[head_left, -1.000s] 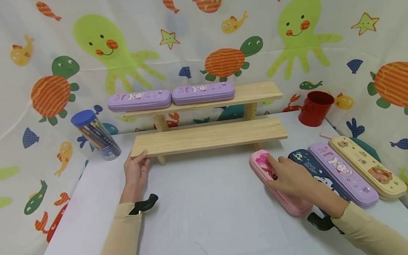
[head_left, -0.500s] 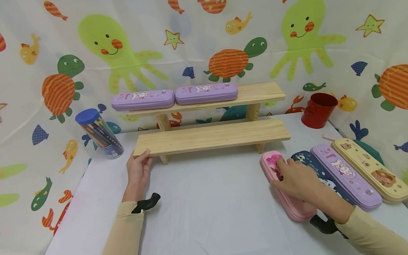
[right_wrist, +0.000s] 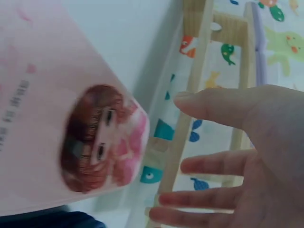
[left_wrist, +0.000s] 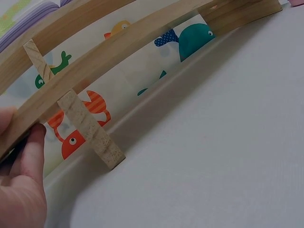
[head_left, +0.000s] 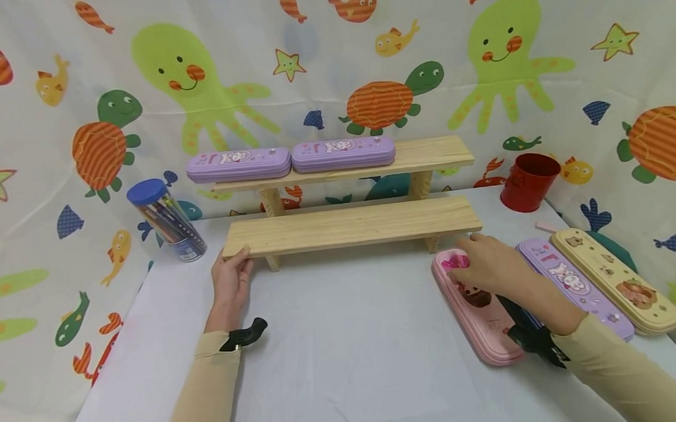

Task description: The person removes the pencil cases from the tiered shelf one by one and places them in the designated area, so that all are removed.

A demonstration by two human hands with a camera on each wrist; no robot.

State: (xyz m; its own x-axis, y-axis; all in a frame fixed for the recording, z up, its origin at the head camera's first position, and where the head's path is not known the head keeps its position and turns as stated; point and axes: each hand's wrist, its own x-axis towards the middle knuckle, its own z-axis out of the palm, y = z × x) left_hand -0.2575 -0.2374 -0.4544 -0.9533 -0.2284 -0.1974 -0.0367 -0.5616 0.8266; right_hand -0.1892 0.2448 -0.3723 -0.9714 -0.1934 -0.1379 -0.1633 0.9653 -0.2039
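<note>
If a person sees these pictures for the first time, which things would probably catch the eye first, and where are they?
Probably the bright cloth in the background, with its big green octopuses and orange turtles. Next, two purple cases lying end to end on the upper board of the wooden shelf. Then the right hand, open near the pink case, by the shelf's right end.

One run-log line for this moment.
left hand: grips lower shelf board; right hand: empty, near pink pencil case; upper shelf board: two purple pencil cases
</note>
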